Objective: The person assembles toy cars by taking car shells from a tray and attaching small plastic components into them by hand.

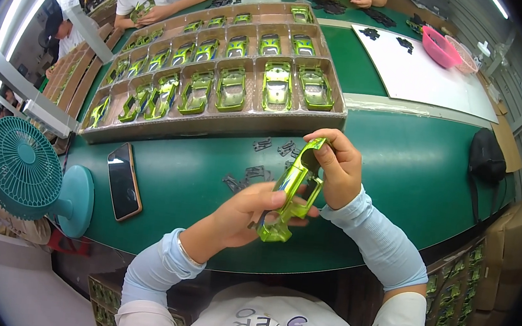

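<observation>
A shiny lime-green toy car body shell (290,181) is held tilted on its side above the green table, its open underside turned to the right. My left hand (241,210) grips its lower end, with the thumb on the outside and some fingers behind it. My right hand (340,169) pinches its upper end between thumb and fingers. Small dark plastic parts (256,172) lie on the table just beyond my left hand. Past them stands a divided cardboard tray (227,124) with several similar green shells (231,89) in its compartments.
On the left are a phone (125,181) and a teal fan (25,168). A black bag (487,161) lies at the right edge. Farther back are a white board (426,78), a pink basket (440,48) and co-workers, one holding a green shell (142,9).
</observation>
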Demonstrator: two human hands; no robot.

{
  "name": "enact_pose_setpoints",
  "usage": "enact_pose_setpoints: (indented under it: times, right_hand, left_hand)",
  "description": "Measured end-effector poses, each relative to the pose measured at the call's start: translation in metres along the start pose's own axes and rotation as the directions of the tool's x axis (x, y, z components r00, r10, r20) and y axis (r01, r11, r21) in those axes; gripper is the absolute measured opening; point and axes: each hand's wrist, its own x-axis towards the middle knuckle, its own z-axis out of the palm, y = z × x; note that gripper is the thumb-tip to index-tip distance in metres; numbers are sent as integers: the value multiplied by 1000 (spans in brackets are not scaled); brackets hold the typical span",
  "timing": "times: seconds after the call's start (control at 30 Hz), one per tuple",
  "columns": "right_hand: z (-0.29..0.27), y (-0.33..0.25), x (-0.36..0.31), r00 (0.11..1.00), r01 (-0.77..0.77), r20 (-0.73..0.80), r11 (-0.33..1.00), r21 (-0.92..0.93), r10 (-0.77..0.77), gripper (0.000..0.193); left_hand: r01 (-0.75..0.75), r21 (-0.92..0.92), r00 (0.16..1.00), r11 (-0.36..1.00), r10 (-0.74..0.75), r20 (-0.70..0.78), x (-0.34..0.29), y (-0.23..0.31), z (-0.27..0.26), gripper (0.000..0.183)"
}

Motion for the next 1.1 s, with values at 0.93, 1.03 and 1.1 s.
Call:
enact_pose_setpoints:
  times: [0.93, 1.03, 1.1]
  right_hand:
    - [-7, 9, -1, 845, -505, 438, 729, 462, 308, 36]
    - [-9, 11, 1, 836, -519, 455, 712, 473, 307, 37]
    - [-8, 10, 2, 836, -517, 456, 715, 470, 306, 37]
  left_hand:
    - [-316, 244, 879, 917, 380, -287, -7, 21, -3, 26]
    - [-324, 240, 907, 915, 372, -195, -8, 19, -9, 25]
    - [-330, 230, 908, 915, 375, -188, -9, 19, -10, 25]
